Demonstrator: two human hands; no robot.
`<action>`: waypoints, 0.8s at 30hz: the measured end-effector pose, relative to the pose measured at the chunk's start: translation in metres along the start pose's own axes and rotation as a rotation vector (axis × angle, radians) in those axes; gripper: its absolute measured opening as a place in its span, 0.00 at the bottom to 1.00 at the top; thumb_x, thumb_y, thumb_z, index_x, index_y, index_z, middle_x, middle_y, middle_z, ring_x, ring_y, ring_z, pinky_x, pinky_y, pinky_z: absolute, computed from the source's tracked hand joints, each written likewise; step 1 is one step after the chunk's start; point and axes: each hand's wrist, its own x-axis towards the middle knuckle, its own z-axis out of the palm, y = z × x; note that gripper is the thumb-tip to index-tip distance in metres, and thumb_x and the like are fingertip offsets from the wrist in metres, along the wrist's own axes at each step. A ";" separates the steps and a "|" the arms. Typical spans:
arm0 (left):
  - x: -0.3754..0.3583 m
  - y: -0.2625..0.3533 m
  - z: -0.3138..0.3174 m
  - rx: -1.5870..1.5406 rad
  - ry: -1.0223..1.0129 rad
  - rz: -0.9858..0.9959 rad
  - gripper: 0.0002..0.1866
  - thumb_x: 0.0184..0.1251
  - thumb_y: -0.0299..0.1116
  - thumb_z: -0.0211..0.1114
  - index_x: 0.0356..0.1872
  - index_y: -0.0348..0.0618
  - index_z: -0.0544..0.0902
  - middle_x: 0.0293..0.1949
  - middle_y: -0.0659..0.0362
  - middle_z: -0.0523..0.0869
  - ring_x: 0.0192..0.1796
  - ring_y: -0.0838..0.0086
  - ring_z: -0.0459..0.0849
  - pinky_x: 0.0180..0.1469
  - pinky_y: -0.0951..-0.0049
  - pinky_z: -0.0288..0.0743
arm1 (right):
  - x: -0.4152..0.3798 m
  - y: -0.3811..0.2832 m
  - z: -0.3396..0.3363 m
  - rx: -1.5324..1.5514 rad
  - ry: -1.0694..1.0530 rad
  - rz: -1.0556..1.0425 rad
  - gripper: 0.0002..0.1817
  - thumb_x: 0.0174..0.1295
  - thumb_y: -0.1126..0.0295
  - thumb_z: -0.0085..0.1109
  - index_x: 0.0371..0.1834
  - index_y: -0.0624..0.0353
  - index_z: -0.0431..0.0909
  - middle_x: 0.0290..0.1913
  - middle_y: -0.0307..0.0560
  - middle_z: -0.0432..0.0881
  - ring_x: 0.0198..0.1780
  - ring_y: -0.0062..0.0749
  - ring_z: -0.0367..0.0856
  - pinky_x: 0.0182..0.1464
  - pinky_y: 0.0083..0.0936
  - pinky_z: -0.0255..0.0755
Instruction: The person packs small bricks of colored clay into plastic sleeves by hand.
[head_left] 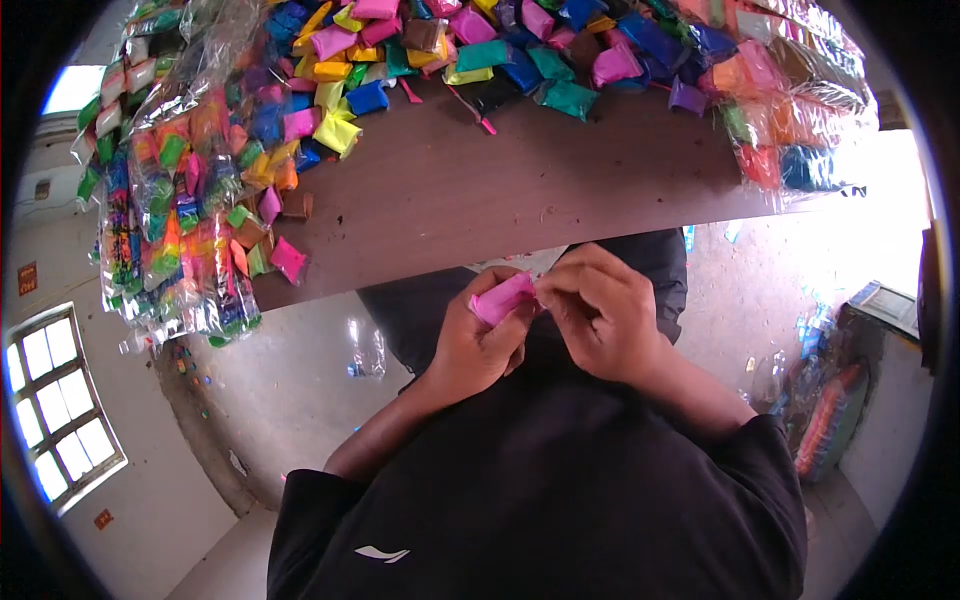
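Observation:
A small pink packet (500, 300) is held in front of my chest, just off the table's near edge. My left hand (477, 335) is closed around it, thumb along its lower side. At the packet's right end my right hand (605, 315) is closed in a pinch, thumb and forefinger together. The fingers hide exactly what part of that end they grip. Beyond both hands, a heap of packets (480, 58) in many bright colours lies along the far side of the table.
The brown table (520, 185) spans the space ahead. Clear plastic bags (180, 220) of coloured packets hang over its left end, and more bags (800, 125) lie at its right. A thin dark stick with a pink tip (487, 126) rests near the heap. Plastic scraps (366, 352) litter the floor.

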 end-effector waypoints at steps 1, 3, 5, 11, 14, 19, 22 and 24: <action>0.000 0.001 0.001 0.014 0.004 -0.003 0.13 0.77 0.28 0.59 0.57 0.36 0.74 0.28 0.64 0.80 0.19 0.83 0.77 0.20 0.80 0.69 | 0.000 0.000 0.001 -0.001 -0.001 -0.001 0.06 0.61 0.82 0.68 0.41 0.65 0.84 0.41 0.55 0.85 0.36 0.46 0.88 0.37 0.31 0.82; 0.000 0.000 0.000 0.014 0.005 0.007 0.13 0.77 0.28 0.59 0.57 0.36 0.74 0.28 0.64 0.80 0.19 0.83 0.77 0.20 0.80 0.69 | 0.000 -0.001 0.003 0.001 -0.024 -0.014 0.07 0.61 0.82 0.68 0.41 0.65 0.84 0.42 0.54 0.85 0.37 0.44 0.88 0.37 0.30 0.82; -0.001 -0.001 -0.001 0.014 0.005 0.014 0.13 0.77 0.28 0.60 0.57 0.37 0.74 0.28 0.64 0.79 0.19 0.83 0.77 0.20 0.80 0.69 | 0.001 -0.001 0.002 0.011 -0.050 -0.062 0.07 0.62 0.81 0.68 0.42 0.65 0.84 0.42 0.54 0.85 0.36 0.44 0.88 0.37 0.30 0.82; 0.001 0.000 0.001 -0.039 0.007 0.020 0.14 0.78 0.27 0.59 0.59 0.36 0.72 0.30 0.63 0.79 0.20 0.82 0.77 0.20 0.79 0.70 | -0.001 -0.001 0.007 0.036 -0.039 -0.004 0.07 0.62 0.81 0.68 0.42 0.65 0.84 0.42 0.53 0.85 0.36 0.44 0.88 0.36 0.30 0.82; 0.000 -0.003 0.001 -0.031 0.011 0.009 0.14 0.78 0.26 0.58 0.60 0.36 0.71 0.30 0.62 0.79 0.20 0.82 0.77 0.20 0.79 0.71 | 0.001 0.000 0.006 0.019 -0.027 0.005 0.07 0.62 0.81 0.68 0.42 0.65 0.84 0.42 0.53 0.84 0.35 0.44 0.88 0.36 0.31 0.82; 0.000 -0.006 0.002 -0.028 0.036 0.068 0.15 0.78 0.21 0.54 0.61 0.38 0.68 0.35 0.59 0.79 0.21 0.81 0.78 0.20 0.77 0.72 | 0.001 -0.006 0.009 0.037 -0.061 -0.024 0.06 0.62 0.81 0.67 0.41 0.64 0.84 0.40 0.54 0.84 0.35 0.46 0.87 0.36 0.33 0.81; 0.001 -0.006 0.000 0.055 0.006 0.090 0.16 0.77 0.20 0.52 0.61 0.39 0.66 0.36 0.59 0.77 0.22 0.80 0.78 0.21 0.76 0.74 | 0.005 -0.002 0.008 -0.009 0.013 0.086 0.06 0.62 0.81 0.67 0.41 0.64 0.83 0.39 0.54 0.84 0.35 0.46 0.87 0.35 0.32 0.80; -0.001 -0.005 0.001 0.010 0.003 0.075 0.16 0.76 0.19 0.52 0.61 0.40 0.66 0.36 0.59 0.77 0.23 0.80 0.78 0.21 0.76 0.75 | 0.005 -0.002 0.008 -0.016 -0.002 0.037 0.06 0.62 0.81 0.67 0.42 0.64 0.83 0.38 0.53 0.84 0.34 0.46 0.86 0.35 0.32 0.80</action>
